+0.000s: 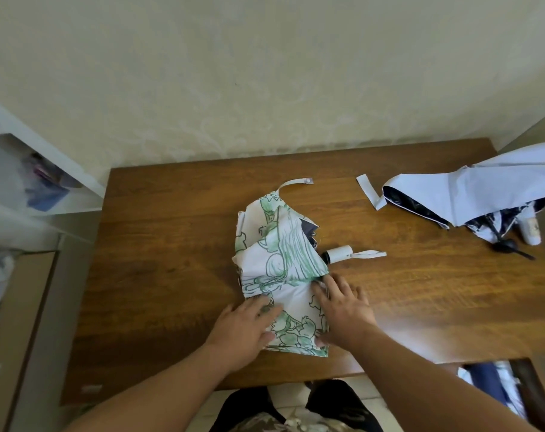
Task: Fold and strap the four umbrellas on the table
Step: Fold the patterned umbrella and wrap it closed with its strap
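The green-printed umbrella [280, 269] lies collapsed near the middle of the wooden surface [171, 251], its canopy spread in loose flaps, probably so each panel can be smoothed flat before rolling. Both hands press on its near end: the left hand [246, 328] lies flat with straight fingers on the left edge of the cloth, the right hand [342, 307] flat on the right edge, so neither grip closes round anything; they seem to be pinning the fabric while creasing it. The closing strap [296, 183] sticks out loose at the far end, unfastened, and the white handle [339, 254] with its wrist loop pokes out to the right. A second, pale blue umbrella [470, 194] lies unfolded at the far right, cut off by the frame edge. The other two umbrellas cannot be seen; the ribs under the cloth are mostly hidden.
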{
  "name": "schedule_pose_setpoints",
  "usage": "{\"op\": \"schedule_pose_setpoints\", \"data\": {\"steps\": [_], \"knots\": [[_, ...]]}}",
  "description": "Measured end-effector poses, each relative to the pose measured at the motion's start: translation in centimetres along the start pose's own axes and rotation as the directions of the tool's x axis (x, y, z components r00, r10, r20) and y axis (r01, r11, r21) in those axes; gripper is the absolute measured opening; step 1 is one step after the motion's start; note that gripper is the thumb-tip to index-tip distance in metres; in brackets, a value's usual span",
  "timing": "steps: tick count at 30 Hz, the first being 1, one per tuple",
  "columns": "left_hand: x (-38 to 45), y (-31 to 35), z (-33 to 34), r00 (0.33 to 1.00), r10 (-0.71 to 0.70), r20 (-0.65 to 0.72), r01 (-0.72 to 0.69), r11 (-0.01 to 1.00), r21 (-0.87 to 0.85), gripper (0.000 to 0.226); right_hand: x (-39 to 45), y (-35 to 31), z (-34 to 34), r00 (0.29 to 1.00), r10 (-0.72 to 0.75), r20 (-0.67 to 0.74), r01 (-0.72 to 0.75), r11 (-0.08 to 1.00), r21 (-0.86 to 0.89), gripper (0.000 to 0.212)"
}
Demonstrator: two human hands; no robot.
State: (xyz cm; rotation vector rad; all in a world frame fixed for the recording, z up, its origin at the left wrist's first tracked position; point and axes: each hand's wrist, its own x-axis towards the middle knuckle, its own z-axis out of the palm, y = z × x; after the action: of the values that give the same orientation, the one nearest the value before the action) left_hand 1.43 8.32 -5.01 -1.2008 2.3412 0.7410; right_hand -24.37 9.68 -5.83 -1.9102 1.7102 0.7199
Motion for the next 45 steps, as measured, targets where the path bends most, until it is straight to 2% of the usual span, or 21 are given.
{"op": "schedule_pose_setpoints", "data": {"steps": [3,5,8,10,12,13,14,16,17,18,20,23,24,26,29,31,33,35,38,42,45], "knots": [[1.0,-1.1,-0.1,0.981,-0.048,-0.187,0.045,0.999,-0.019,0.044,0.1,-0.2,-0.1,1.0,0.011,0.021,-0.01,0.999,-0.036,0.137],[1.3,-1.6,0.4,0.976,-0.011,-0.22,0.02,0.999,0.038,0.044,0.1,0.0,0.0,0.999,0.017,0.027,-0.016,0.999,-0.038,0.136],[0.6,-2.2,1.9,0.972,0.035,-0.232,-0.018,0.997,0.073,0.059,-0.2,0.5,0.5,1.0,0.008,0.005,-0.008,1.0,-0.025,0.132],[-0.1,-3.2,2.9,0.955,0.091,-0.283,-0.077,0.995,0.06,0.056,-0.4,0.7,0.8,1.0,0.003,-0.012,-0.003,1.0,-0.006,0.126],[-0.7,-4.3,2.8,0.93,0.063,-0.362,-0.086,0.995,-0.046,0.035,-0.6,0.6,0.9,1.0,-0.011,-0.019,0.011,1.0,0.013,0.118],[-0.8,-4.5,2.1,0.915,-0.032,-0.402,-0.047,0.982,-0.184,0.023,-0.7,0.6,1.0,1.0,-0.018,-0.021,0.019,1.0,0.02,0.115],[-0.7,-4.4,0.9,0.881,-0.174,-0.44,0.013,0.938,-0.345,0.016,-0.7,0.5,1.1,1.0,-0.021,-0.023,0.021,0.999,0.026,0.112],[0.0,-3.9,-2.5,0.74,-0.478,-0.474,0.103,0.776,-0.622,0.013,-0.8,0.5,1.2,1.0,-0.018,-0.02,0.018,1.0,0.023,0.109],[0.4,-3.5,-4.6,0.68,-0.599,-0.424,0.107,0.652,-0.75,0.017,-0.8,0.4,1.1,1.0,-0.019,-0.019,0.019,1.0,0.016,0.109],[0.8,-2.9,-6.7,0.657,-0.677,-0.33,0.086,0.503,-0.86,0.023,-0.9,0.4,1.0,1.0,-0.021,-0.018,0.022,1.0,0.009,0.109],[1.5,-2.1,-10.0,0.702,-0.697,-0.146,0.062,0.263,-0.963,0.044,-0.9,0.2,0.8,1.0,-0.025,-0.016,0.025,1.0,0.0,0.109],[2.2,-1.5,-12.5,0.793,-0.608,-0.017,0.066,0.114,-0.991,0.058,-0.9,0.1,0.5,1.0,-0.022,-0.015,0.022,1.0,-0.017,0.108],[2.3,-1.5,-12.7,0.806,-0.592,-0.021,0.058,0.114,-0.992,0.054,-0.9,0.1,0.5,1.0,-0.021,-0.01,0.021,0.999,-0.027,0.107],[2.5,-1.6,-12.5,0.802,-0.593,-0.079,0.047,0.194,-0.98,0.05,-0.9,0.1,0.4,1.0,-0.024,-0.004,0.023,0.999,-0.042,0.106],[2.7,-1.7,-11.8,0.768,-0.612,-0.189,0.039,0.34,-0.94,0.049,-0.8,0.2,0.4,1.0,-0.024,0.001,0.024,0.999,-0.047,0.102],[2.6,-1.5,-11.5,0.741,-0.627,-0.241,0.035,0.394,-0.919,0.052,-0.9,0.2,0.5,1.0,-0.026,-0.005,0.026,0.998,-0.05,0.099],[2.1,-1.2,-11.5,0.712,-0.646,-0.276,0.001,0.394,-0.919,0.054,-1.3,0.2,0.1,0.999,-0.033,-0.01,0.033,0.999,-0.03,0.091],[1.4,-0.7,-11.6,0.678,-0.675,-0.29,-0.042,0.358,-0.933,0.05,-2.0,0.3,-1.3,0.998,-0.046,-0.049,0.048,0.998,0.038,0.07],[0.2,-0.3,-11.2,0.65,-0.697,-0.302,-0.087,0.327,-0.941,0.04,-2.3,0.8,-4.5,0.961,-0.03,-0.276,0.069,0.989,0.134,0.043],[-1.0,-0.4,-10.5,0.669,-0.679,-0.303,-0.092,0.328,-0.94,0.03,-1.8,0.4,-9.9,0.85,0.032,-0.526,0.188,0.914,0.359,0.046],[-1.7,-0.2,-10.3,0.685,-0.663,-0.302,-0.133,0.294,-0.946,0.027,-1.7,-0.8,-12.8,0.812,0.072,-0.58,0.249,0.855,0.455,0.066]]}}
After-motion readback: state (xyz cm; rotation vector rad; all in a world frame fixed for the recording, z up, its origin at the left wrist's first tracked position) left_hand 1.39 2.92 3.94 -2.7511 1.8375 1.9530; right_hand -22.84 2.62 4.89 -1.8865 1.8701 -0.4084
